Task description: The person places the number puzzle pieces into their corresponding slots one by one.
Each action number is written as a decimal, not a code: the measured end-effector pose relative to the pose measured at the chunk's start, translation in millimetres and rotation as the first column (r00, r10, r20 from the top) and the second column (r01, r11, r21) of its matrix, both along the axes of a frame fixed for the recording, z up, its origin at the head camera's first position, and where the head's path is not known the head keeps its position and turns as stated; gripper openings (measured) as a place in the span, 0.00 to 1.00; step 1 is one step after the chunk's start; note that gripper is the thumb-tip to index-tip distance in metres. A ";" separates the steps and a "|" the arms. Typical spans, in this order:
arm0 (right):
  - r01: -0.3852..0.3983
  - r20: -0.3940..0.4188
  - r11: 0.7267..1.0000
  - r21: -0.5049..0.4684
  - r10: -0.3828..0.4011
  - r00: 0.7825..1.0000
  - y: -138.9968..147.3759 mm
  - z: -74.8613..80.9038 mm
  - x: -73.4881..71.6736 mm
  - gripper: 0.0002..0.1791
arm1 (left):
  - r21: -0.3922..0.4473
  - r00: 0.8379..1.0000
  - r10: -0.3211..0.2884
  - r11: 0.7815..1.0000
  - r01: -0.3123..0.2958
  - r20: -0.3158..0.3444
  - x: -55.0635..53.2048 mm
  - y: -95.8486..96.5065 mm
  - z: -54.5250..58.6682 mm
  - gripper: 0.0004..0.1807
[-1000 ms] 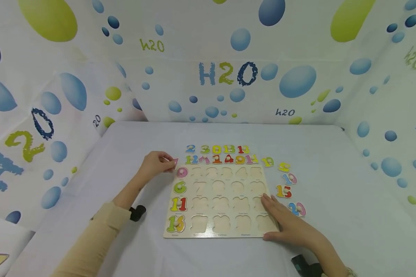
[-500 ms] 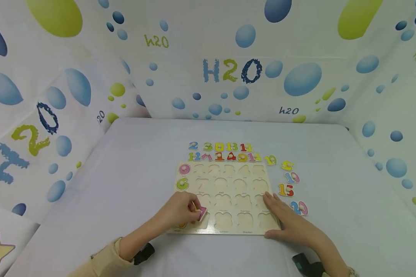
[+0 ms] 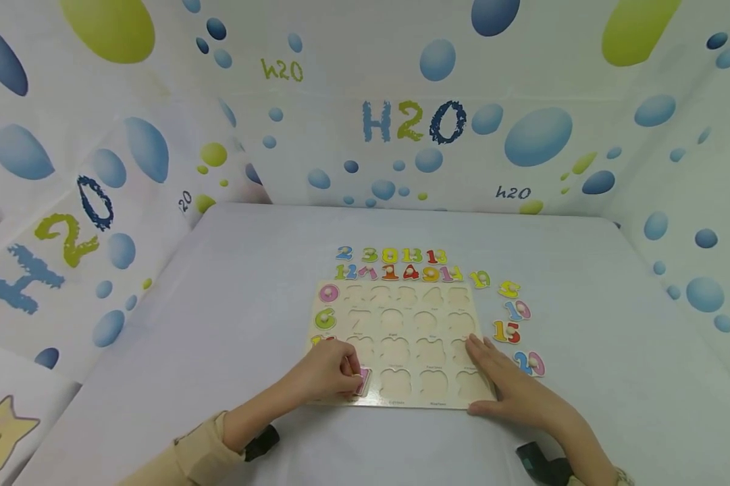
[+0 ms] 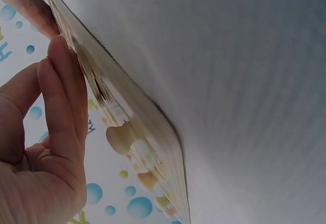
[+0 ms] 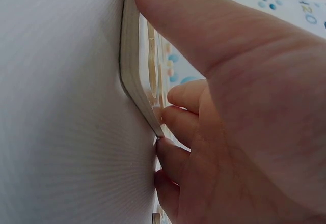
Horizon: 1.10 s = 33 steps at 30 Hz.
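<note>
My left hand (image 3: 328,368) pinches a number puzzle piece with a pink part (image 3: 363,381) at the second recess of the nearest row of the wooden number board (image 3: 416,399). The fingers hide most of that piece. In the left wrist view the fingertips are right at the board's face, with wooden knobs (image 4: 119,137) standing up from it. My right hand (image 3: 513,385) rests on the board's right edge, fingers spread, thumb (image 5: 173,15) by the near corner. Down the left column sit a pink 0 (image 3: 329,293), a green 6 (image 3: 325,318) and a partly covered 11 (image 3: 323,339).
Loose number pieces lie in two rows behind the board, among them a blue 2 (image 3: 344,253) and a red 4 (image 3: 410,272). More lie along its right side, such as a 15 (image 3: 507,331) and a 20 (image 3: 529,364). A white cloth (image 3: 255,270) covers the table.
My left hand has brought the pink-parted piece from beyond the board's far left corner to the nearest row, where it now lies flatter. The right hand has stayed on the board's edge.
</note>
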State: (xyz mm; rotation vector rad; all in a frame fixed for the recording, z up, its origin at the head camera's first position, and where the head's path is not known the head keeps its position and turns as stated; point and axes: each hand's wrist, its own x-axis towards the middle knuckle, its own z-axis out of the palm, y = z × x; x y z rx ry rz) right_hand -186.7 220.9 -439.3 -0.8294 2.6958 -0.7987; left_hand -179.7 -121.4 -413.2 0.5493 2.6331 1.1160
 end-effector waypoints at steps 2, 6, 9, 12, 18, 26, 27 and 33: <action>-0.002 0.000 1.000 -0.003 0.002 1.000 0.3 0.5 -0.1 0.56 | -0.002 1.000 0.006 1.000 -0.006 0.013 0.2 1.3 -0.1 0.09; 0.001 -0.009 1.000 -0.003 -0.001 1.000 0.7 1.0 -0.8 0.56 | 0.017 0.998 0.008 1.000 -0.009 0.060 0.4 4.0 0.2 0.09; 0.001 -0.016 1.000 -0.001 -0.001 1.000 0.9 0.8 -1.6 0.56 | 0.048 0.995 -0.002 0.999 -0.003 0.095 -0.1 4.7 -0.2 0.09; 0.004 -0.014 1.000 0.002 -0.004 1.000 1.1 -0.1 -2.0 0.57 | 0.070 0.992 -0.020 0.998 0.012 0.122 -1.0 4.1 0.2 0.08; 0.005 0.012 1.000 0.002 -0.005 1.000 -0.3 -0.5 -1.3 0.57 | 0.064 0.970 -0.041 0.998 0.026 0.240 -18.4 -7.4 24.8 0.06; -0.009 -0.001 1.000 -0.008 0.009 1.000 -1.6 3.4 -2.0 0.56 | 0.220 0.962 0.149 0.955 -0.200 0.228 -104.8 -44.1 50.9 0.15; -0.005 -0.001 1.000 -0.013 0.005 1.000 -1.2 3.4 -1.5 0.56 | 0.232 0.960 0.163 0.949 -0.215 0.227 -115.2 -46.3 48.6 0.15; 0.004 -0.007 1.000 -0.029 -0.004 1.000 -1.5 0.6 1.2 0.56 | 0.218 0.924 0.224 0.929 -0.299 0.310 -155.7 -51.3 26.2 0.15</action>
